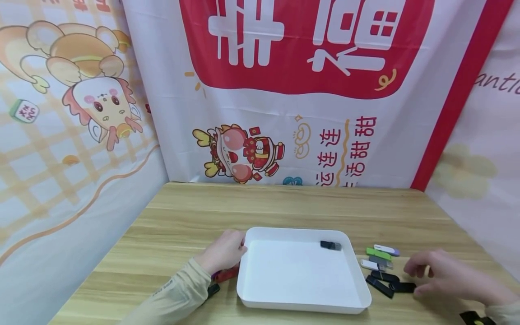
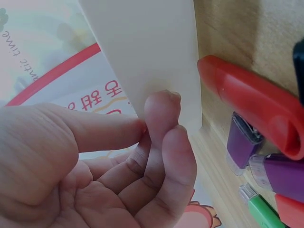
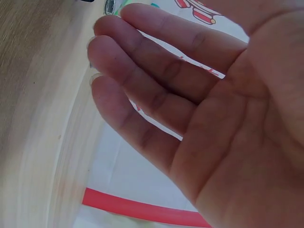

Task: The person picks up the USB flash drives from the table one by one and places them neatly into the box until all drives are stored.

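"One black USB stick (image 1: 331, 245) in white tray (image 1: 292, 275); barely begun, likely. Remaining?"
"Pile (image 1: 385, 276) at right on tabletop (image 1: 292, 207), more sticks (image 2: 256, 102) at left. Left hand (image 1: 225, 250): pinching tray rim. Right hand (image 1: 443, 275): fingers loose, nothing visibly held, beside pile."

Two hands (image 1: 222, 253) flank one tray (image 1: 296, 275) with one USB stick (image 1: 331, 245) inside, seven right, at least five left.

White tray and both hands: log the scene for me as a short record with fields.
Left hand: pinches the white tray at its left rim
Right hand: no item visible in grip, beside black USB sticks
Inside tray: one black-and-grey USB stick, far right corner
Right of tray: also one green USB stick, white USB sticks
Left of tray: red stick, purple USB sticks
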`<act>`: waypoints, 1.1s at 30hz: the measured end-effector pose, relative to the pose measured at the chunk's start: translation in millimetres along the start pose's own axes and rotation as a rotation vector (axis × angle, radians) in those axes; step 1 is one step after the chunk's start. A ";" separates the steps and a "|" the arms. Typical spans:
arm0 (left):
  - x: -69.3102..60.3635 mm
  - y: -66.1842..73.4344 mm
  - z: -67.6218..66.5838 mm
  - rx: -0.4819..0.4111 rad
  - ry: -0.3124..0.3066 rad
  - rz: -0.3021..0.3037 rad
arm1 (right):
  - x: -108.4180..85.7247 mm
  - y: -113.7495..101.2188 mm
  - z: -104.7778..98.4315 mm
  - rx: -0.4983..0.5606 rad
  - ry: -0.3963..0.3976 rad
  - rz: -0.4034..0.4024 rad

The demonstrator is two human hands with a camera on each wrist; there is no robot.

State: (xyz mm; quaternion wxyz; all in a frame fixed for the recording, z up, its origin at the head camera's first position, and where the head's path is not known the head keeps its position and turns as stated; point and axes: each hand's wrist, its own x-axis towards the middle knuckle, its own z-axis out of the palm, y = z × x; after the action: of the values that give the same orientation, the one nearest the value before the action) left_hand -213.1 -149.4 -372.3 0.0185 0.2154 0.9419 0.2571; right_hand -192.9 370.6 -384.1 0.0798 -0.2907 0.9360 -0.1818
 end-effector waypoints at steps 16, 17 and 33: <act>-0.4 -0.4 -0.8 0.018 0.007 0.000 | 1.5 6.6 6.3 0.057 0.012 -0.138; -0.5 -0.3 -0.8 0.018 0.007 0.000 | 1.8 6.9 6.8 0.055 0.015 -0.146; -0.3 0.7 -0.6 0.019 0.002 0.008 | 2.0 4.4 5.1 0.107 -0.055 -0.039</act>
State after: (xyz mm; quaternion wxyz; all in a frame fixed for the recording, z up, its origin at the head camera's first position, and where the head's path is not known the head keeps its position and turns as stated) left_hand -212.7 -149.3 -371.5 0.0143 0.2192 0.9434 0.2484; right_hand -195.5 371.3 -390.6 0.1174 -0.3093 0.9164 -0.2252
